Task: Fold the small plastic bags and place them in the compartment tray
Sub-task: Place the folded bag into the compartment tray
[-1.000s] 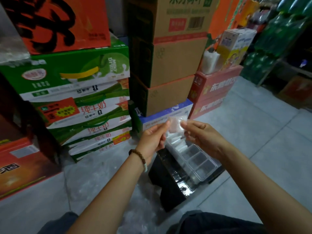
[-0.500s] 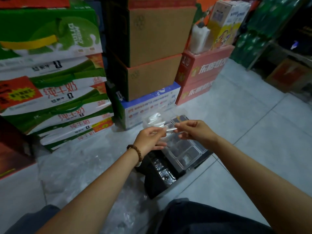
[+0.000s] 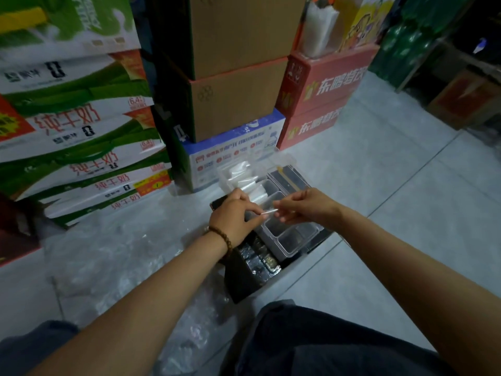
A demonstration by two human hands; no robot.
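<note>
Both hands meet just above the near half of the compartment tray (image 3: pixel 303 244) in the head view. The left hand (image 3: pixel 233 215) pinches one end of a small plastic bag (image 3: pixel 269 212) and the right hand (image 3: pixel 306 206) pinches the other. The bag shows only as a thin pale strip between the fingertips, so it is probably folded nearly flat, though the number of folds cannot be told.

The clear tray rests on a black box (image 3: pixel 241 278) on the floor (image 3: pixel 406 199). Its far compartments hold folded bags (image 3: pixel 241 172), and its near ones look bare.

The step in hand seems to be the last crease. Next, the strip needs lowering into a free compartment just below, with one hand letting go without the fold springing open.

The left hand hides the tray's left edge. Dim light blurs the dividers, and the loose plastic sheet (image 3: pixel 122 240) on the floor to the left is hard to read.
</note>
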